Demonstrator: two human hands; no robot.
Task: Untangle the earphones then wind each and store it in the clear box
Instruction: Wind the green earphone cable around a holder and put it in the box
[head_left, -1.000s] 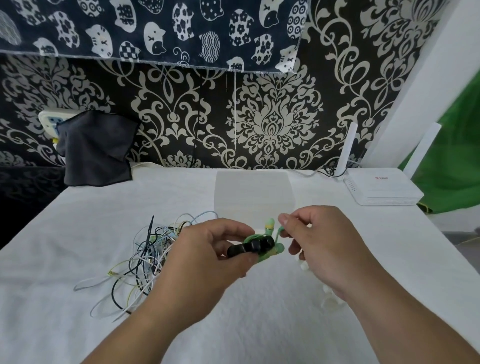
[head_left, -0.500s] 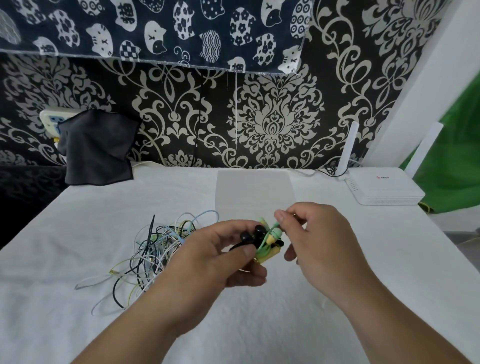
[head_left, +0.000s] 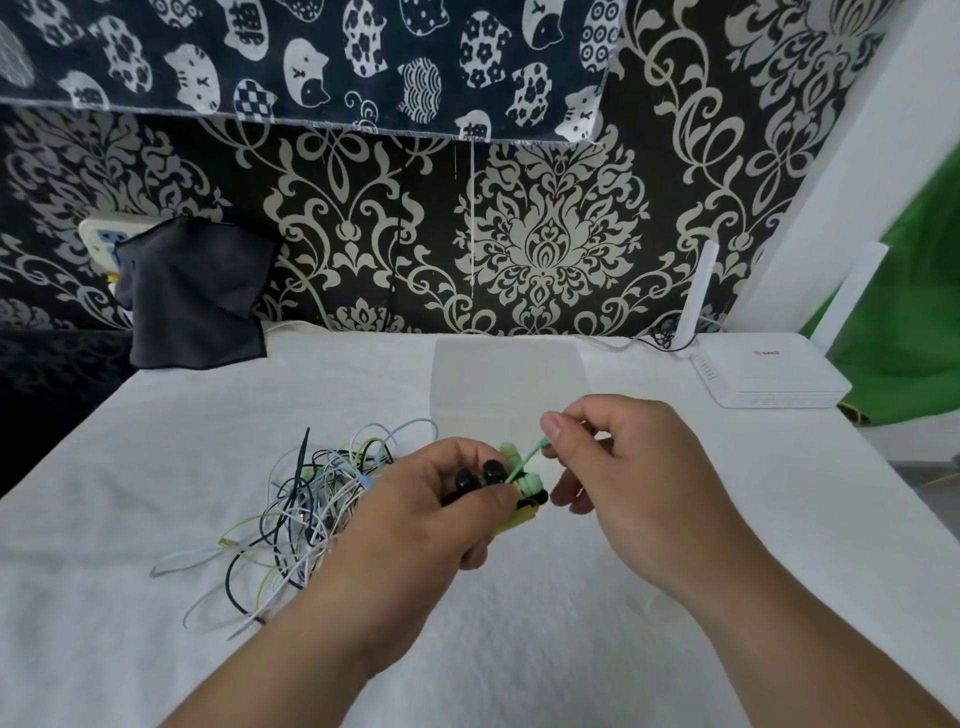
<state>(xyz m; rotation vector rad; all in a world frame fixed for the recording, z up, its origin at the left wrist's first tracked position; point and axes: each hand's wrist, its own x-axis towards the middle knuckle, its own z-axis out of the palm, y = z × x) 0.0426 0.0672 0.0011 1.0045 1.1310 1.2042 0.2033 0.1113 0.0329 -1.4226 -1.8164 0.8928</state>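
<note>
Fingers of our left hand clench a bunch of earbuds, black and green, while our right hand pinches a green cord running out of it. We judge that untangling is the step in hand; next we should draw this cord out slowly, watching for snags. A tangle of earphones lies on the table just left of our hands, and the clear box stands close behind them. Open room lies rightward, short of the router; the table edge drops away far left.

Bare left grip and right grip, bare forearms, short nails
</note>
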